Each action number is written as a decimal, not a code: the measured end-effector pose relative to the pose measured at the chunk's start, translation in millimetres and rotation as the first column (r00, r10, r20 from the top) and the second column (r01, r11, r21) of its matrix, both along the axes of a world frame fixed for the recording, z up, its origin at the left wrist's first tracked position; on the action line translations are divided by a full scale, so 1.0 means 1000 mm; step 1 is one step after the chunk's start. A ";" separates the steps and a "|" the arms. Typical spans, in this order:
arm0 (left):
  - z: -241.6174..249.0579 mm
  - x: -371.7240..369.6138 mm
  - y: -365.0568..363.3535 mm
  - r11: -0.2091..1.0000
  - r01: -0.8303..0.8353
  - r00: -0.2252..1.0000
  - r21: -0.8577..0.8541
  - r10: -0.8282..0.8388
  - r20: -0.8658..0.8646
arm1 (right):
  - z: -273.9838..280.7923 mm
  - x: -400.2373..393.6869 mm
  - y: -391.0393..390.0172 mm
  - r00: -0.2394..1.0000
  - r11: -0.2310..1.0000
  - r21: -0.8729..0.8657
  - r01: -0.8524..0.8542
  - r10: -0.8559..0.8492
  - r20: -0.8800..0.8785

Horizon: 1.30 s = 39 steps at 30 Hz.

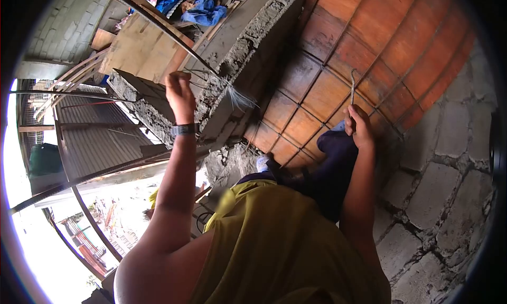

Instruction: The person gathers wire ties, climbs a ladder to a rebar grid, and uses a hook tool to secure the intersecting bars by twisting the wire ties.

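My left hand (180, 95), with a dark band on the wrist, is raised beside the rough top of a concrete block wall (245, 48). Its fingers are curled, and thin tie wires (199, 81) stick out from them toward the wall. A pale tuft of fine strands (238, 95) shows just right of these wires. Over the rebar grid (323, 66), my right hand (358, 125) is closed round a thin steel tying hook (353, 86), its bent tip pointing away from me. The grid lies above orange-brown plywood panels (369, 45).
A long steel bar (163, 32) slants down to the wall top near my left hand. More bars (68, 95) cross on the left, above a corrugated metal sheet (97, 122). Mortared blocks (435, 198) stand at right. Plywood (140, 48) and blue plastic (203, 11) lie beyond.
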<state>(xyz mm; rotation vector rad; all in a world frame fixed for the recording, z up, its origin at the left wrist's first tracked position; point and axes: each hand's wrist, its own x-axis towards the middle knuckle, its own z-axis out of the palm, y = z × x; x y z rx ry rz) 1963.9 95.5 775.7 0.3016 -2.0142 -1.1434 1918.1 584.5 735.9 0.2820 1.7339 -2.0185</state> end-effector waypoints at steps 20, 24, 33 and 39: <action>0.023 0.081 0.207 0.400 0.485 0.362 0.778 -0.901 0.237 | 0.078 0.105 -0.098 0.965 0.963 0.263 -0.061 0.124 -0.230; 0.008 0.093 0.220 0.445 0.541 0.490 0.714 -0.857 0.163 | 0.082 0.116 -0.097 0.990 0.968 0.240 -0.072 0.098 -0.097; 0.005 0.094 0.208 0.607 0.726 0.534 0.322 -0.794 0.291 | 0.060 0.134 -0.110 0.992 0.998 0.005 0.057 -0.056 -0.115; 0.003 0.089 0.208 0.542 0.509 0.689 0.669 -0.722 0.061 | 0.061 0.131 -0.113 0.967 0.951 -0.174 0.254 -0.248 0.052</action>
